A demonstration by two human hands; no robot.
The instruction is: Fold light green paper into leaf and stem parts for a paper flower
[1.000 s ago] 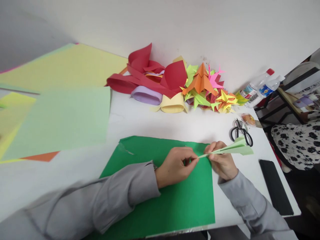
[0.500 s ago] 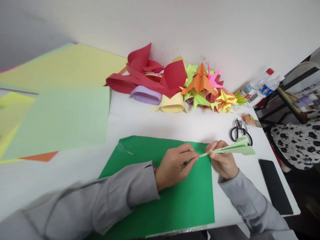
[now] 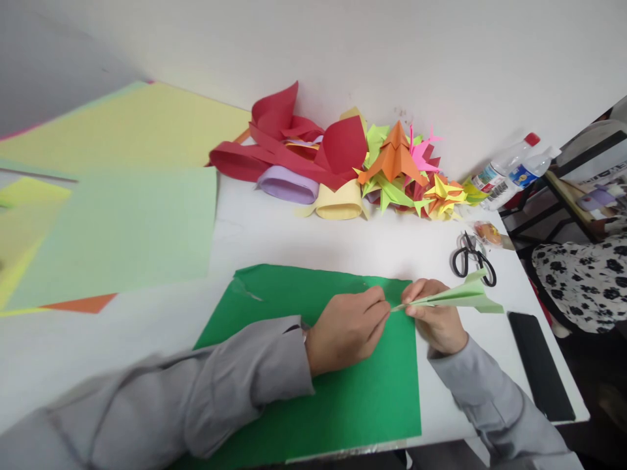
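A folded piece of light green origami paper (image 3: 460,297) is stretched between my two hands above the green sheet (image 3: 274,294). My left hand (image 3: 349,326) pinches its narrow tip, with the fingers curled in and partly hiding the end. My right hand (image 3: 435,320) grips the narrow part just beside that tip, between thumb and fingers. The wider, flared end of the paper sticks out to the right, close to the black-handled scissors (image 3: 474,258) lying on the white table.
Behind my hands lie red paper shapes (image 3: 343,150) and a heap of folded paper figures (image 3: 394,160). Large paper sheets (image 3: 127,228) cover the left side. Two bottles (image 3: 509,166) lean at the right back. A black phone (image 3: 541,365) rests by the right edge, with a seated person beyond.
My left fingers have curled in more over the tip of the light green paper. The flared end has turned slightly and sits a little lower.
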